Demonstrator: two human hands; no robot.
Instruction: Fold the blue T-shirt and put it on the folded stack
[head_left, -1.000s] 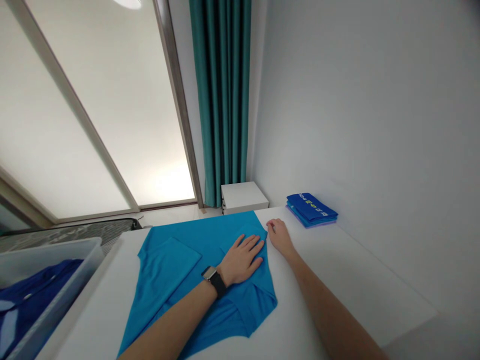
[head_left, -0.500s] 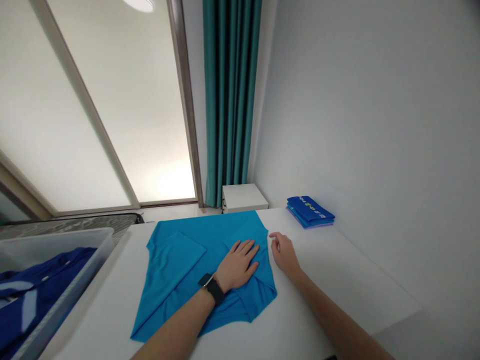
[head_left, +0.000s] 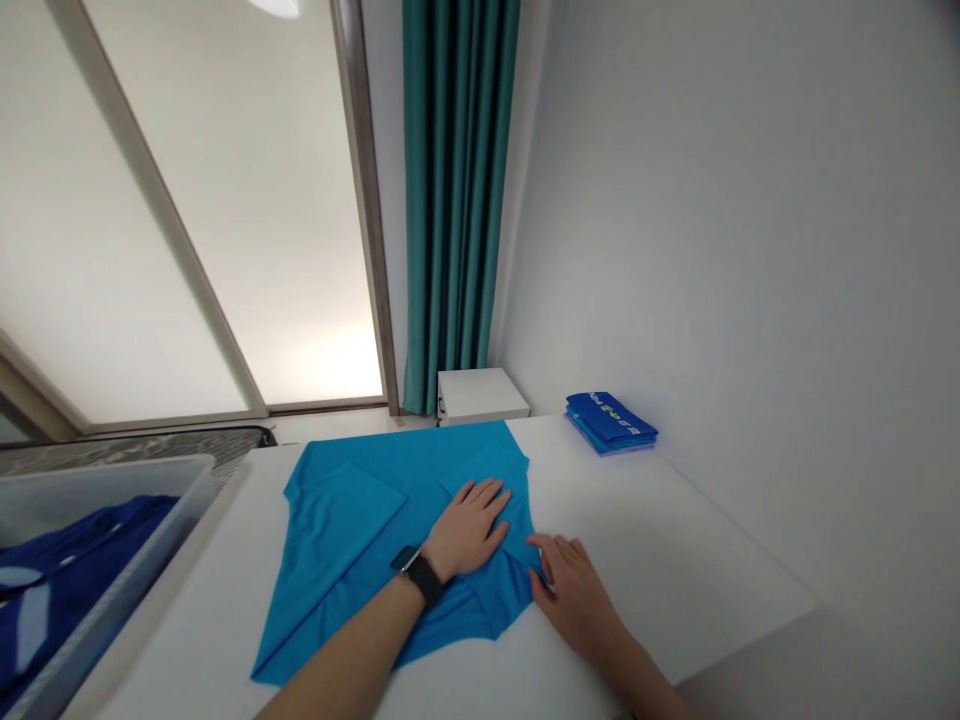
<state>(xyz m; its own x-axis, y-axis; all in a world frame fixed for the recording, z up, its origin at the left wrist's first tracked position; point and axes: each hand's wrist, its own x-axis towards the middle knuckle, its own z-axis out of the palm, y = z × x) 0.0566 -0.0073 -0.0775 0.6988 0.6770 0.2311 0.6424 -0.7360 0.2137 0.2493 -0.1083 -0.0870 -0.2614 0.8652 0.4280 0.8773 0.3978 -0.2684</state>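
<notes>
A bright blue T-shirt [head_left: 352, 520] lies spread on the white table, with its sides folded inward in overlapping layers. My left hand [head_left: 469, 530], with a dark watch on its wrist, rests flat on the right half of the shirt, fingers spread. At the shirt's right edge is my right hand [head_left: 574, 595]. Its thumb and index fingertip are apart and touch the cloth near the lower right corner. The other fingers of that hand are curled and partly hidden.
A folded stack of blue clothes [head_left: 611, 422] with printed lettering sits at the table's back right, by the wall. On the left stands a translucent bin [head_left: 199, 490] holding dark blue clothing [head_left: 82, 570]. Behind the white table [head_left: 180, 600] are a small white cabinet [head_left: 480, 395] and a green curtain [head_left: 457, 200].
My right hand has come down along the shirt's right side to its edge near the lower corner, its fingers opening. My left hand stays flat on the shirt. The view has shifted slightly.
</notes>
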